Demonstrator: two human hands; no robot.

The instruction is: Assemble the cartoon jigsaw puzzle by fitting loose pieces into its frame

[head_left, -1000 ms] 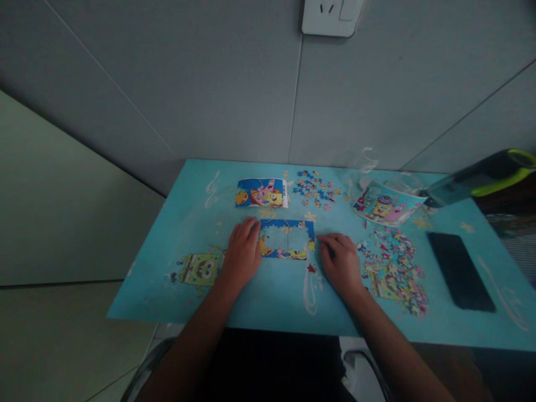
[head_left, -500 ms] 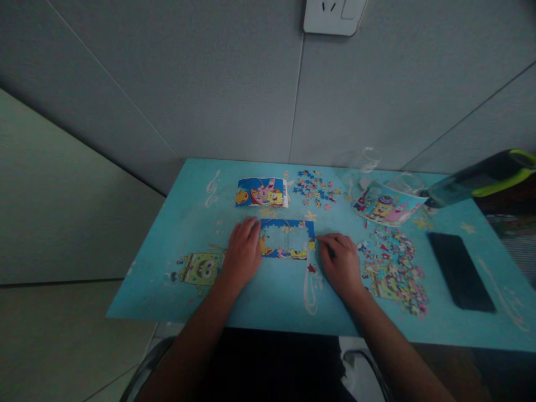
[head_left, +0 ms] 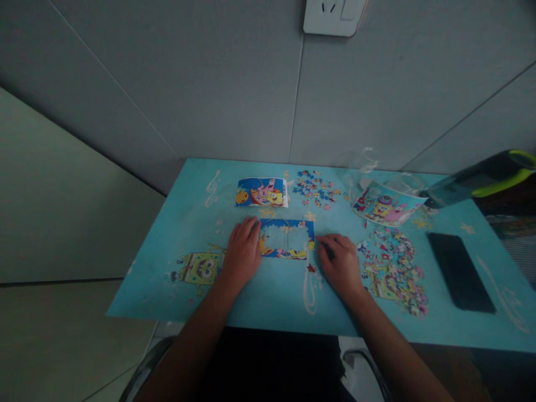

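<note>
A partly assembled jigsaw puzzle [head_left: 285, 223], a rectangular border with a hollow middle, lies on the blue table. My left hand [head_left: 244, 248] rests flat along its left edge, fingertips at the upper left corner; it covers part of that side. On the other side, my right hand [head_left: 340, 258] lies with its index finger stretched to the puzzle's right edge. Its thumb is apart from the fingers, and I see nothing held between them. Just below the lower right corner sits a loose dark red puzzle piece [head_left: 311, 268].
Behind the puzzle are a cartoon picture packet [head_left: 262, 192] and a loose pile of pieces [head_left: 314, 187]. To the right lie a larger pile [head_left: 404, 273], another cartoon packet [head_left: 387, 205], a clear cup [head_left: 368, 162], a dark bottle [head_left: 473, 180] and a black phone-like slab [head_left: 460, 272].
My right hand has shifted very slightly left, toward the puzzle's edge. My left hand and the puzzle look unchanged.
</note>
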